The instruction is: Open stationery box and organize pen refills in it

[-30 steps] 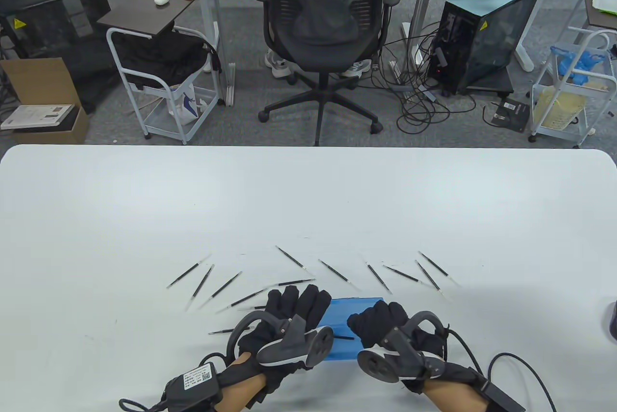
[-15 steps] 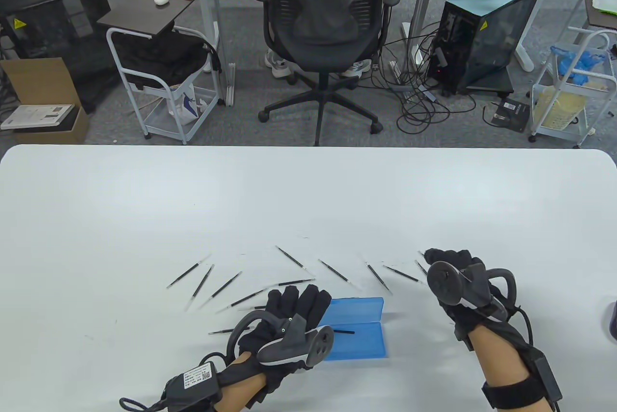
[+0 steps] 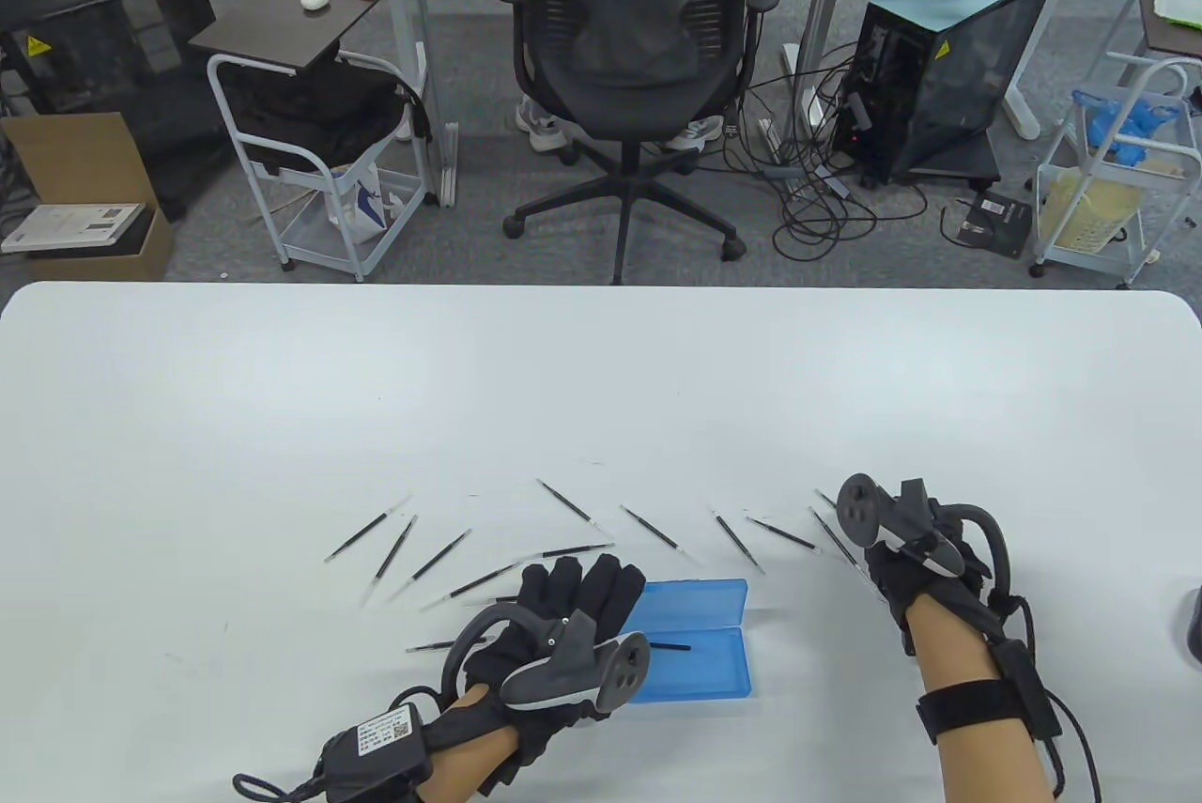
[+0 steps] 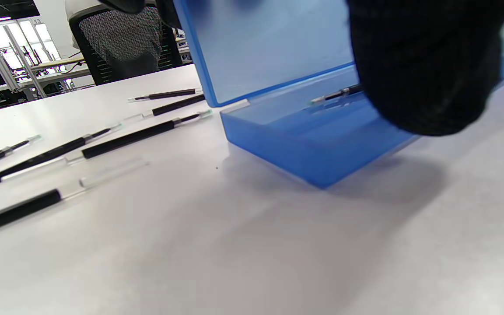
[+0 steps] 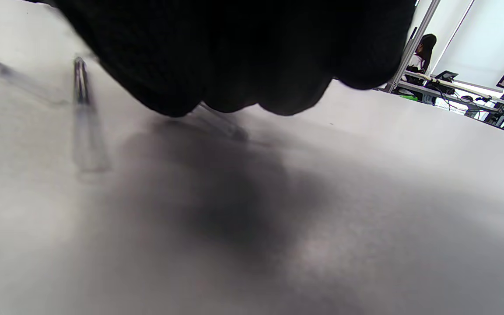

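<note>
Fingers of right hand (image 3: 901, 549) curled over rightmost pen refill (image 3: 834, 538), grasp unconfirmed; refill axis 11-to-5; stationery box (image 3: 700, 643) at 8 o'clock, left hand (image 3: 563, 615) holding lid.

On the white table (image 3: 601, 390) a blue stationery box (image 3: 700, 643) lies open with one pen refill (image 3: 669, 647) inside. The left hand (image 3: 573, 615) rests at the box's left end. The right hand (image 3: 892, 549) is down over the rightmost scattered refills (image 3: 737, 542), fingers hidden
</note>
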